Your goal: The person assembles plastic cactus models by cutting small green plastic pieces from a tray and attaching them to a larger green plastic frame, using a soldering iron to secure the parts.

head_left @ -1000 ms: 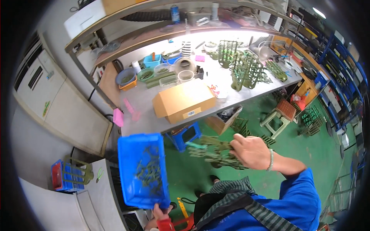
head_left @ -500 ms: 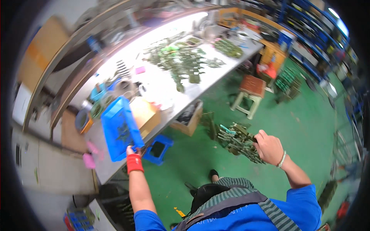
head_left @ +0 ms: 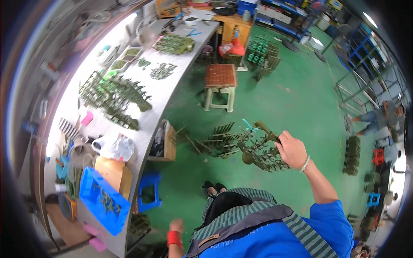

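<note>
Green rack (head_left: 261, 148): held up in midair over the floor (head_left: 301, 103), full of small dark green parts, a few teal pieces (head_left: 248, 124) at its far left tip. Its long axis seems to slope from far left down to near right; the tangle makes this hard to judge.

Right hand (head_left: 293, 149): at the right side of the rack, fingers clamped on its edge bar. The rack's body extends leftward from the grip, so its loose side faces the desk (head_left: 157, 96). A clear gap of floor lies between rack and desk edge.

Left hand (head_left: 176, 225): low, near the bottom edge of the view, well apart from the rack; red wristband (head_left: 174, 238) below it. Blurred; cannot tell whether the fingers are apart or together. No object shows in it.

Blue tray (head_left: 118, 223): on the near end of the desk, left of the left hand, which is the nearer of the two. Small green parts inside; long axis slanting from far left to near right. Cardboard box (head_left: 125, 184) just beyond.

Further out: more racks (head_left: 114, 96) farther along the desk; another rack (head_left: 221, 139) on the floor, behind and left of the held one; red-topped stool (head_left: 220, 76) beyond that.
</note>
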Available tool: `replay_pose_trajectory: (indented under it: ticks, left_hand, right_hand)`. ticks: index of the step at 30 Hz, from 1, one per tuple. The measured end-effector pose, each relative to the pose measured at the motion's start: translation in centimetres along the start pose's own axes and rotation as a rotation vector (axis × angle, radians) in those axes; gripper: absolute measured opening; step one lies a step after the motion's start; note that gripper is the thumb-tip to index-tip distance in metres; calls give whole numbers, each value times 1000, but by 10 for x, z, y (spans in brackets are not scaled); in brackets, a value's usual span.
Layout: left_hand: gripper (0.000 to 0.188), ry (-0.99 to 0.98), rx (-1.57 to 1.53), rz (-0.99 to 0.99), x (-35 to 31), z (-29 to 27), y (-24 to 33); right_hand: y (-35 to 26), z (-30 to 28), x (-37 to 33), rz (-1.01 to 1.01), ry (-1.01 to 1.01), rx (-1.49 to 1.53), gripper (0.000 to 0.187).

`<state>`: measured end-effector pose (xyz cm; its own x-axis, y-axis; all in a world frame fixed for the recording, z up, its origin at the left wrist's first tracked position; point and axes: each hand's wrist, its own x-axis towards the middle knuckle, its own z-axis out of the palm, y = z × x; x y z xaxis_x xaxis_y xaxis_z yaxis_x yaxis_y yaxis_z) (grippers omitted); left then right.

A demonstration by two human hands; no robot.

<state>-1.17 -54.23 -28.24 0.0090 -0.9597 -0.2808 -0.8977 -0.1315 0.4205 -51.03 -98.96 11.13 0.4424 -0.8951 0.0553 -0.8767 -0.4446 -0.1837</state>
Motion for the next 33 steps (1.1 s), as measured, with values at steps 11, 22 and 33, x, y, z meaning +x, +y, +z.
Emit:
replay_pose_trajectory:
  ticks: [11,22,33]
  left_hand:
    - [22,-380,-187,-65,148,30,74]
    - [27,37,-1051,-748,356,13,343]
    - [29,-339,-742,-891,330,100,516]
  right_hand:
    - [140,-22,38,114,104,-77,18]
    - [325,-34,162,-299,32,50,19]
    - [454,-68,326,-457,-28,13,20]
